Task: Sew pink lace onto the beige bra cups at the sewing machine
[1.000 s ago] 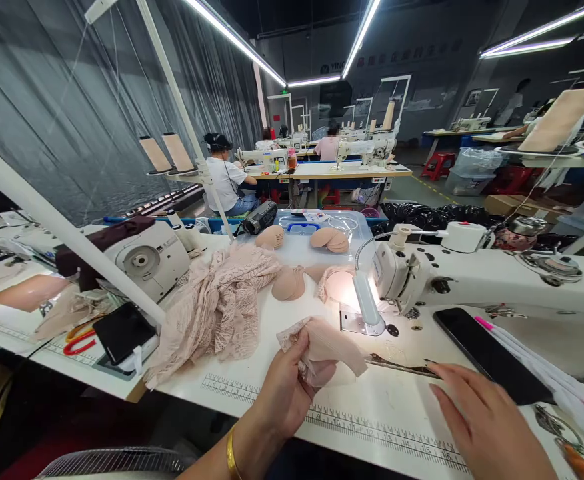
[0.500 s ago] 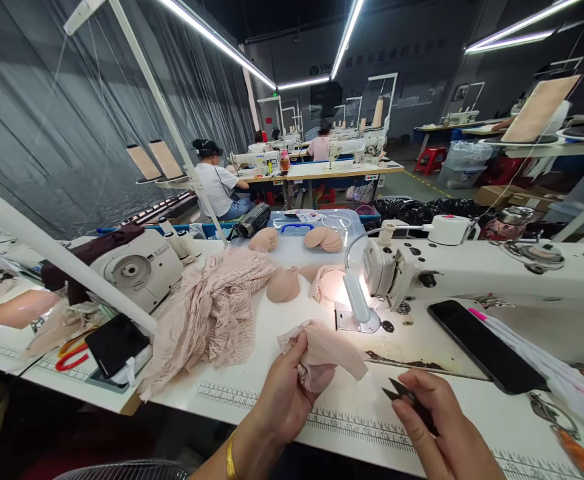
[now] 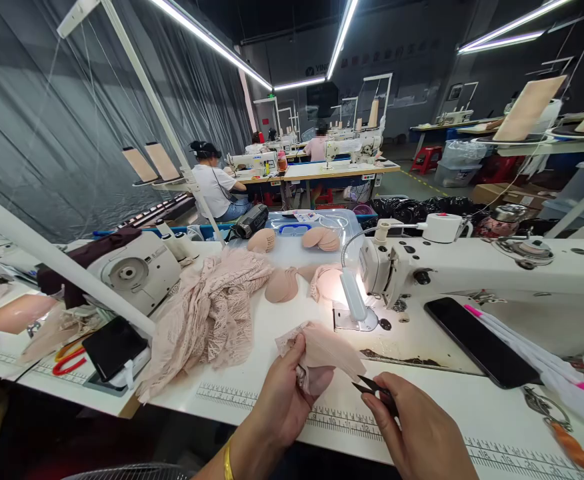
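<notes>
- Right hand point(image 3: 417, 427) up close, fingers wrapped around dark snips point(image 3: 386, 399), slim pointed blades parted in a narrow V
- Left hand point(image 3: 287, 397) alongside, thumb on top, other fingers curled beneath, no gap left, a beige cloth point(image 3: 329, 347) pinched between
- Just past them, black ruler marks point(image 3: 345, 425) running along the smooth white surface point(image 3: 267, 373)
- And that cloth, held up over the surface: thin, soft, bunched at the grip, its flat strip reaching right to the snips' tips; touching or just beside, I can't tell
- To do this well, I'd say: tension the strip gently, use only the tips, spare the folds and left fingertips
- Off left, limp openwork lace point(image 3: 212, 313) in a crumpled heap
- Over right, a flat glossy phone point(image 3: 479, 343), then the hard white sewing machine point(image 3: 497, 267)
- Farther on, matte rounded pieces point(image 3: 281, 285), neatly fanned
- Behind those, a clear plastic box point(image 3: 288, 250) carrying two more such stacks
</notes>
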Action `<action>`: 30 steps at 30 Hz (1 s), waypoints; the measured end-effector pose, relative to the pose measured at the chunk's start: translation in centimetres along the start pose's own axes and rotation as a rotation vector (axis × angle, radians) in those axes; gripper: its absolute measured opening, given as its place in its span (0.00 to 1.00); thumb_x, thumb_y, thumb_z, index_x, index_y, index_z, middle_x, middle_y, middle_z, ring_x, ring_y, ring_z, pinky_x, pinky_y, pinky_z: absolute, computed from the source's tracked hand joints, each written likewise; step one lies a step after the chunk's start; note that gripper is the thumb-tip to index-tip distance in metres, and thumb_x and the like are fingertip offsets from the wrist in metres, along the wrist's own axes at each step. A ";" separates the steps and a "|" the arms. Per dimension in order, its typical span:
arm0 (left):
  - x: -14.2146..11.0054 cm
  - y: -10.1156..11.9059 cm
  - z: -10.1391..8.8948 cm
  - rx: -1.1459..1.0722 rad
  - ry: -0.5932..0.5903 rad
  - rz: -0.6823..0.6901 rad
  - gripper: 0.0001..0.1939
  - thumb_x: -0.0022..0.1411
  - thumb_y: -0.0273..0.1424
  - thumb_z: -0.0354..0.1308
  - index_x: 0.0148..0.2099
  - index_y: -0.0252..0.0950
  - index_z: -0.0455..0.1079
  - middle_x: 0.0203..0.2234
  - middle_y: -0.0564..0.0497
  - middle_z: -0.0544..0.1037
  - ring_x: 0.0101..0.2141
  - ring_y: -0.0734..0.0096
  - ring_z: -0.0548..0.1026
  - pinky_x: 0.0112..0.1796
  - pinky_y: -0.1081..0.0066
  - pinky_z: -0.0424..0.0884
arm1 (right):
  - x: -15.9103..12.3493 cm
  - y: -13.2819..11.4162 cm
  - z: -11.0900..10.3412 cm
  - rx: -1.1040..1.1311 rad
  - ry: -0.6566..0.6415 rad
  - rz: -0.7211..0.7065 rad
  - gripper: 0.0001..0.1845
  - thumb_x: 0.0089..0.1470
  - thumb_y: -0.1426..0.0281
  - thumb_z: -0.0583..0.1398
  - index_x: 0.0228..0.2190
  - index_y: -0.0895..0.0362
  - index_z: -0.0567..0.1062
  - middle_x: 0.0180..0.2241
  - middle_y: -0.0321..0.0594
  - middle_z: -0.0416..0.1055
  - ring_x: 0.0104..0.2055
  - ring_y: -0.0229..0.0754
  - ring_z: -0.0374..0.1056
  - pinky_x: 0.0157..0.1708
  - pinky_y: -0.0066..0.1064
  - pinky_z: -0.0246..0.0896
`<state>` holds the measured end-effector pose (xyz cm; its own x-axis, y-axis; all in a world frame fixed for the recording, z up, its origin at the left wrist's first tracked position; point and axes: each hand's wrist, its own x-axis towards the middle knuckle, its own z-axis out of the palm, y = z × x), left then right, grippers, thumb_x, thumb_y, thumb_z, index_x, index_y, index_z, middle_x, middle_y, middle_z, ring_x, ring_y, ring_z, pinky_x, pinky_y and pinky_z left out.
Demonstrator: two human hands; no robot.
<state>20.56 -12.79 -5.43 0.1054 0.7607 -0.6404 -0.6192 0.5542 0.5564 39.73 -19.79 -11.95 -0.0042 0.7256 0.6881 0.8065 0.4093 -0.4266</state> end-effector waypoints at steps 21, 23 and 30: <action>-0.2 -0.2 -0.1 0.035 -0.003 0.008 0.12 0.77 0.33 0.60 0.55 0.32 0.78 0.45 0.42 0.86 0.36 0.66 0.86 0.31 0.74 0.84 | 0.5 0.2 0.4 -0.137 0.012 -0.158 0.11 0.77 0.61 0.55 0.49 0.56 0.70 0.32 0.39 0.79 0.28 0.43 0.77 0.30 0.31 0.72; -0.2 -0.2 0.0 0.041 -0.016 0.013 0.12 0.77 0.33 0.61 0.54 0.32 0.79 0.45 0.41 0.86 0.37 0.66 0.86 0.31 0.74 0.84 | 0.4 -0.3 0.4 -0.124 0.021 -0.164 0.10 0.77 0.62 0.54 0.49 0.55 0.70 0.32 0.40 0.80 0.28 0.43 0.77 0.29 0.31 0.71; -0.1 0.2 -0.3 0.048 -0.005 0.041 0.11 0.77 0.32 0.60 0.54 0.32 0.78 0.43 0.43 0.85 0.35 0.67 0.85 0.31 0.73 0.83 | -0.8 2.3 -2.7 0.089 -0.123 0.047 0.11 0.77 0.58 0.52 0.43 0.48 0.69 0.24 0.30 0.75 0.18 0.39 0.71 0.18 0.26 0.66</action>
<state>20.19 -12.86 -5.46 0.0845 0.7847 -0.6141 -0.5848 0.5380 0.6071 43.17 -20.94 -11.91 -0.0440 0.8050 0.5916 0.7523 0.4164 -0.5106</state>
